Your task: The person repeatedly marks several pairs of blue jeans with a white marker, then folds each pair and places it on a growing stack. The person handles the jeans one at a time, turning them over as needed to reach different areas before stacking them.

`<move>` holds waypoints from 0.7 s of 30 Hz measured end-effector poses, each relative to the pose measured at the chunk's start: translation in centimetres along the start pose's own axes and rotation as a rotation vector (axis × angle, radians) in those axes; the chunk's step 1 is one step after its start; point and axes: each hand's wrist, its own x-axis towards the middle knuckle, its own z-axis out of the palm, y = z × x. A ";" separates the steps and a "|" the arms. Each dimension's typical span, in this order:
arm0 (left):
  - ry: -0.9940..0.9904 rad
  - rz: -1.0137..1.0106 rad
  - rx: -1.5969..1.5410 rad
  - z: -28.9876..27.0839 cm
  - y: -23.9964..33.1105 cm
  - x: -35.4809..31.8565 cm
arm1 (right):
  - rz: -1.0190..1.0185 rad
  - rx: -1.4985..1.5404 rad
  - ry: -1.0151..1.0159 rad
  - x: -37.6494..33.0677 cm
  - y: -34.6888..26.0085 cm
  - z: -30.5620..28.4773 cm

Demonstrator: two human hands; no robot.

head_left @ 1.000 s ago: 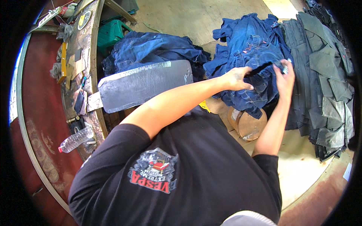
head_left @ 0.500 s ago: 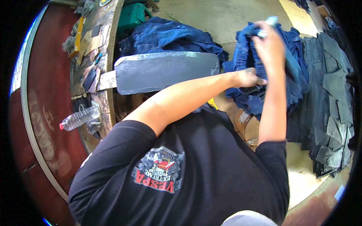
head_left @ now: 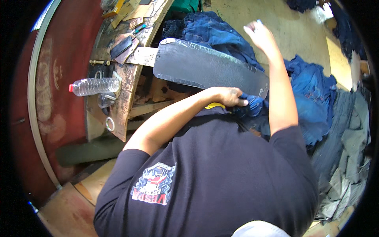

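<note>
While the left hand (head_left: 231, 96) grips a bunched piece of blue denim (head_left: 253, 106) close to the person's chest, the right hand (head_left: 261, 37) is raised well apart from it, above the floor (head_left: 300, 35). The right hand's fingers are bent; a small pale bit shows at their tips, but it is too blurred to tell whether they hold something. The gripped denim is just beside the near edge of a long, dark padded board (head_left: 205, 65), toward its right end, and the rest of the cloth is partly hidden by the body.

Beyond the board is a heap of blue garments (head_left: 217, 29), with a green object (head_left: 183, 6) behind it. Right of the raised forearm is another blue pile (head_left: 314, 96), and next to that are grey garments (head_left: 351, 136).

At the left, a pale arm (head_left: 142, 56) joins the board to a worn wooden worktop (head_left: 128, 87). On this worktop are a clear bottle (head_left: 96, 86) with a red cap, lying on its side, a flat dark object (head_left: 121, 47) and a pale ring (head_left: 109, 124).
</note>
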 end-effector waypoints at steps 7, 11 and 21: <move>0.009 0.243 0.316 2.5 4.5 10.3 | 0.628 0.436 0.266 -22.6 11.0 -7.5; 0.425 0.334 -0.146 1.4 8.9 18.3 | 0.813 0.496 0.503 -30.1 9.7 -10.8; 0.093 0.163 -0.586 2.6 -0.3 1.1 | 0.647 0.191 0.275 -25.1 10.9 -6.2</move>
